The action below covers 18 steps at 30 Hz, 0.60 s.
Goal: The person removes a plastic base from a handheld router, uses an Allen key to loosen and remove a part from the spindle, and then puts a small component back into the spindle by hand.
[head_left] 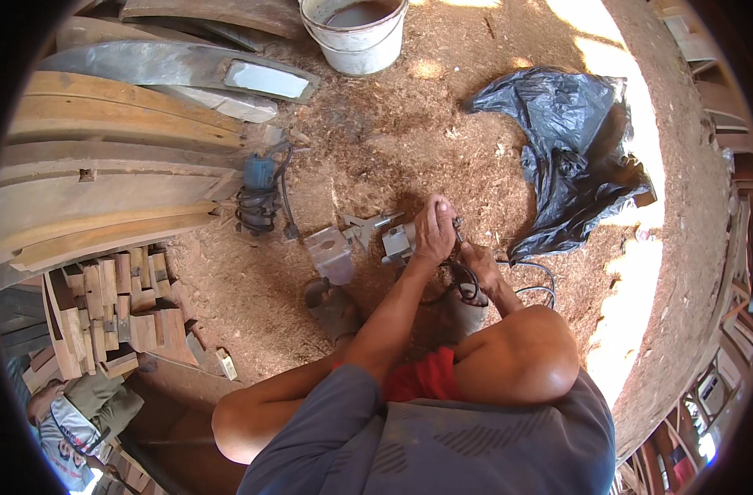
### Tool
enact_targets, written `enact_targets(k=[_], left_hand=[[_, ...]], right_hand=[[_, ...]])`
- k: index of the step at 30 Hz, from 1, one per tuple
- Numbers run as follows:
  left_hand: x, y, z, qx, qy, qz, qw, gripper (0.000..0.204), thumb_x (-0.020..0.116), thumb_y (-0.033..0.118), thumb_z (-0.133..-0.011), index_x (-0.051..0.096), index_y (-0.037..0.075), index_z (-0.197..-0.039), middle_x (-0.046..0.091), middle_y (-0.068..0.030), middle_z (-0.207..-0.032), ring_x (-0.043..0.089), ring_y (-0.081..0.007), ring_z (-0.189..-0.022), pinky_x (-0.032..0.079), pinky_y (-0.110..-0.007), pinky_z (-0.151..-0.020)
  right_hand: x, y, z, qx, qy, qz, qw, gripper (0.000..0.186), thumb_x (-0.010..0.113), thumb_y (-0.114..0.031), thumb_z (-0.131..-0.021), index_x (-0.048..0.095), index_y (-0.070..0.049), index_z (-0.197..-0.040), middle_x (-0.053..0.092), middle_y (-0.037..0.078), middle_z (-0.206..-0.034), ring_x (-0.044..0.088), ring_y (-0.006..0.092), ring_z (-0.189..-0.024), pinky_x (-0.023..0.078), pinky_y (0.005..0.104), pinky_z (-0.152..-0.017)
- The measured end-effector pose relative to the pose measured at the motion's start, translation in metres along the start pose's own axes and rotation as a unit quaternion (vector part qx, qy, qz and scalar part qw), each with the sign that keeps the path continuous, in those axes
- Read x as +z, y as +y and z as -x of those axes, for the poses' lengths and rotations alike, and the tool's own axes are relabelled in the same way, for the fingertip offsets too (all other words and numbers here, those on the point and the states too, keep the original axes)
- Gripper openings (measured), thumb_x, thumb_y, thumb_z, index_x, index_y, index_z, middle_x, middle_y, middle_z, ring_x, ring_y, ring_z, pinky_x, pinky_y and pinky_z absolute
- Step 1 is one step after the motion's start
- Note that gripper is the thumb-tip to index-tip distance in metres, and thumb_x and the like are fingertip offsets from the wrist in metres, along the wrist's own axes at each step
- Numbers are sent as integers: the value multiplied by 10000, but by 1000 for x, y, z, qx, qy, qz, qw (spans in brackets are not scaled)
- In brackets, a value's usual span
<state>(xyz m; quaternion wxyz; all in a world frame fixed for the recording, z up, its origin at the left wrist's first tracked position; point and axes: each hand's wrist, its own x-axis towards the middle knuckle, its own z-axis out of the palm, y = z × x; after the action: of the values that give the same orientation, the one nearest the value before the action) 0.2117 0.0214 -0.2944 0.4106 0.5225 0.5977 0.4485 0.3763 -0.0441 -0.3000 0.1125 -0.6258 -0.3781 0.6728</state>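
Observation:
My left hand (434,233) is closed over a small power tool, and its fingers cover most of the body. The tool's pale metal end (399,242) sticks out on the left. Close beside it, my right hand (479,262) has its fingers curled at a black power cord (469,285), which loops below the hands and trails to the right. Left of the tool lies a metal bracket (367,228) with a rod. A clear plastic plate (330,254) with a rounded cut-out lies next to that bracket. Both hands are low, near my sandalled feet.
A blue power tool (259,173) with a coiled cord lies at the left. Curved planks (112,186) and stacked wood blocks (117,309) fill the left side. A white bucket (360,51) stands far off; a black plastic bag (570,157) is at right. Another person (75,429) is lower left.

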Motion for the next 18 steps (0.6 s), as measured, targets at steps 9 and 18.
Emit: enact_targets(k=[9, 18], left_hand=[[6, 10, 4, 46, 41, -156, 986, 164, 568, 167, -989, 525, 11, -1013, 616, -208, -861, 620, -433, -807, 472, -538, -714], [23, -51, 22, 173, -115, -361, 909, 472, 654, 344, -811, 647, -33, -1095, 592, -271, -1155, 595, -380, -933, 456, -571, -770]], right_hand=[[4, -4, -5, -14, 10, 30, 999, 440, 484, -398, -1088, 685, -40, -932, 652, 16, -774, 565, 121, -685, 460, 306, -608], [12, 11, 1, -97, -102, -237, 961, 370, 503, -379, -1089, 680, -58, -1037, 628, -15, -806, 503, 72, -686, 419, 274, -592]])
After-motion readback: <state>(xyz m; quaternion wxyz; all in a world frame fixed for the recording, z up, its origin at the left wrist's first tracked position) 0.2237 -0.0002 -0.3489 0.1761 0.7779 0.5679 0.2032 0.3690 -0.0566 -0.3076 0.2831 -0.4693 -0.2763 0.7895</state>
